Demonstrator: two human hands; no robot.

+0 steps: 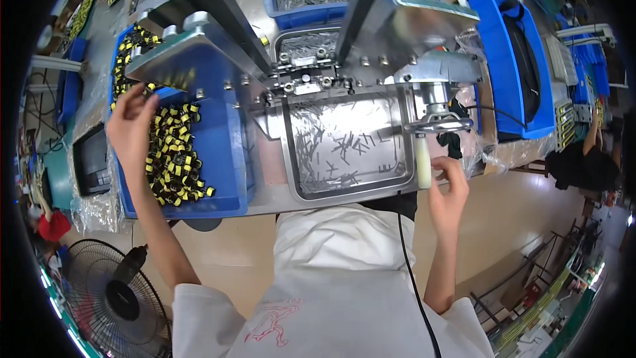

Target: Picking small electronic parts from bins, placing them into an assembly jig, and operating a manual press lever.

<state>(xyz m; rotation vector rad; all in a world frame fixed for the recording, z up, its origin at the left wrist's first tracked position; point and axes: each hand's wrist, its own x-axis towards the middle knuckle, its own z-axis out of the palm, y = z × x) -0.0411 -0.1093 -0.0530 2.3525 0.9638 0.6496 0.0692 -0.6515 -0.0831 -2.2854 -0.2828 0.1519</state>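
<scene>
My left hand (130, 126) hovers over the near left blue bin, fingers bent and apart, with nothing visible between them. Beneath and beside it lie many small black-and-yellow parts (175, 156), heaped in the left half of the blue bin (228, 166). My right hand (448, 192) has its thumb and fingers curled against the pale yellow handle (423, 162) that hangs from a metal handwheel (438, 124) on the press. At the centre stands the metal fixture (306, 81). Below it, a steel tray (291, 182) holds scattered thin grey metal pins (344, 146).
Slanted steel plates (192, 53) of the machine rise on both sides of the fixture. Behind it is a blue bin (318, 13) of grey pins. A tall blue box (510, 66) stands right. A black fan (119, 298) is at the lower left; a cable (407, 245) crosses my shirt.
</scene>
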